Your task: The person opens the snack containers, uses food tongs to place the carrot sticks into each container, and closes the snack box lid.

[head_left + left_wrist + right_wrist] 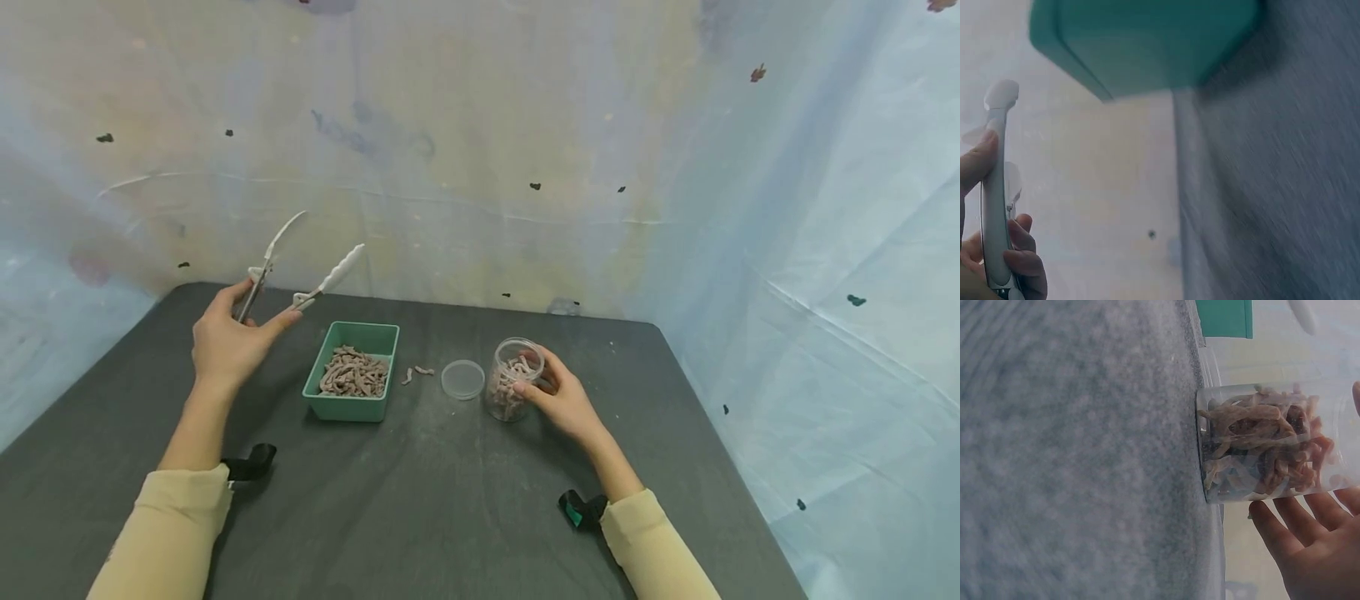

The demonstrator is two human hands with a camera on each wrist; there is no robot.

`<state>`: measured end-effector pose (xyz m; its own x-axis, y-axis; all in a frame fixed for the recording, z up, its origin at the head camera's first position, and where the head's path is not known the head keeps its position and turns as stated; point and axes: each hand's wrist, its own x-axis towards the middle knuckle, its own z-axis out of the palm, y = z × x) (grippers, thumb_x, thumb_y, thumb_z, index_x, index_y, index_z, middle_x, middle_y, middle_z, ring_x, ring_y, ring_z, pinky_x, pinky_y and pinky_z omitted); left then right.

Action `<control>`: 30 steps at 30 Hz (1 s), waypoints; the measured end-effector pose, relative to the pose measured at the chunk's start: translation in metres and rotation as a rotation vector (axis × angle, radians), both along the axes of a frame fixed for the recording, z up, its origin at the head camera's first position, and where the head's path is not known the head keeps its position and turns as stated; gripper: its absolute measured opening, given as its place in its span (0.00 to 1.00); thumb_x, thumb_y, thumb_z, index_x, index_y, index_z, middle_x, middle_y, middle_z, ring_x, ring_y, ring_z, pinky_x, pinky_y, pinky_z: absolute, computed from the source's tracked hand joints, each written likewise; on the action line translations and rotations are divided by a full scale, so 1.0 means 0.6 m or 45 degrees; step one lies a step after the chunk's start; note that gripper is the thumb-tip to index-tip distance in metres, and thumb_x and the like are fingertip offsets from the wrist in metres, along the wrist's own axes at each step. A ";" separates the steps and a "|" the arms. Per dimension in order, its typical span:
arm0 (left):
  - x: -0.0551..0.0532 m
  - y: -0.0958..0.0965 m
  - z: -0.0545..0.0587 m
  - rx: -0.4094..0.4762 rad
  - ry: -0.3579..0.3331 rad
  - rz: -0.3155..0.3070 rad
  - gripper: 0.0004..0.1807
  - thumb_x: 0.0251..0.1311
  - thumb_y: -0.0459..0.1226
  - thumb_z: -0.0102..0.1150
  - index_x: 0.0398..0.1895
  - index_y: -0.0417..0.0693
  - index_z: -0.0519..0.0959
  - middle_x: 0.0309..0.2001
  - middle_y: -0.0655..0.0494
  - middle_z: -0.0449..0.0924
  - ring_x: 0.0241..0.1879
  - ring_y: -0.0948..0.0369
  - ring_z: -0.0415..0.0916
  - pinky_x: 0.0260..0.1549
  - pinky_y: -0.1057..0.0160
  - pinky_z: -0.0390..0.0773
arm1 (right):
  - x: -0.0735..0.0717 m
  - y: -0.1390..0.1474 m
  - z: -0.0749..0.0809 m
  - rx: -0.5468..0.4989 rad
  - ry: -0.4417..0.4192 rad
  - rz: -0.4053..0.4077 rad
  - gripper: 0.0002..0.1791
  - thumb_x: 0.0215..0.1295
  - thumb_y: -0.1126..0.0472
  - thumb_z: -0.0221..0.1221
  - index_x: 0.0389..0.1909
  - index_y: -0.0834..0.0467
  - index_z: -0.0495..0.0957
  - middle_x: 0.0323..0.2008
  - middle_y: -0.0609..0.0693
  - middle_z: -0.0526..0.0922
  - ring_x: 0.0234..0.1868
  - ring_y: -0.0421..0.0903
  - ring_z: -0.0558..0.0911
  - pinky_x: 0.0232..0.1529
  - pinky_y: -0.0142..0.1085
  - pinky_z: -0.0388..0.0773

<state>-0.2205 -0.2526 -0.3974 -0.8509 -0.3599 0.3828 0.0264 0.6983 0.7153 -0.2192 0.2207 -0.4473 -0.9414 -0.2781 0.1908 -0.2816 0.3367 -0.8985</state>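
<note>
My left hand [231, 337] grips a pair of metal tongs [258, 279] with white tips, held up beyond the left rear of a green tray [309, 392]. The tongs' arms are spread apart, with nothing visible between the tips. Several brownish, twisted strips [352, 372] lie heaped in the tray. My right hand [561, 398] holds a clear plastic jar [504, 408] around its right side, thumb at the front. The jar stands upright and uncapped on the table, and in the right wrist view similar strips [1254, 434] fill much of it.
A clear round lid [462, 380] lies flat between tray and jar. Two loose strips [423, 371] rest beside the tray on the dark table [435, 517]. Light plastic sheeting [465, 150] hangs behind the table and along its sides.
</note>
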 end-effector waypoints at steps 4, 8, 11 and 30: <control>-0.006 -0.027 -0.018 -0.021 -0.119 0.055 0.52 0.62 0.63 0.66 0.82 0.48 0.59 0.65 0.34 0.72 0.53 0.37 0.75 0.45 0.36 0.72 | 0.001 0.003 0.000 0.014 -0.012 -0.011 0.40 0.73 0.58 0.66 0.80 0.51 0.60 0.74 0.56 0.71 0.74 0.56 0.70 0.70 0.55 0.70; -0.012 -0.052 -0.035 -0.016 -0.244 0.057 0.55 0.63 0.65 0.64 0.83 0.44 0.56 0.73 0.32 0.65 0.68 0.29 0.64 0.57 0.25 0.64 | 0.002 0.004 0.001 0.014 -0.009 -0.018 0.40 0.73 0.58 0.66 0.80 0.51 0.60 0.74 0.56 0.71 0.74 0.56 0.71 0.70 0.54 0.70; -0.014 -0.065 -0.046 -0.021 -0.323 0.043 0.55 0.64 0.64 0.63 0.83 0.41 0.53 0.75 0.30 0.61 0.68 0.28 0.62 0.58 0.25 0.63 | 0.004 0.004 0.002 0.013 0.000 -0.016 0.39 0.73 0.58 0.66 0.80 0.52 0.60 0.74 0.56 0.71 0.74 0.56 0.70 0.70 0.55 0.70; -0.005 -0.124 -0.072 -0.080 -0.698 -0.198 0.59 0.68 0.59 0.63 0.78 0.22 0.45 0.69 0.13 0.54 0.59 0.26 0.72 0.56 0.27 0.69 | 0.004 0.002 0.002 0.031 0.008 -0.003 0.40 0.73 0.56 0.66 0.81 0.49 0.59 0.74 0.55 0.70 0.74 0.57 0.71 0.69 0.55 0.71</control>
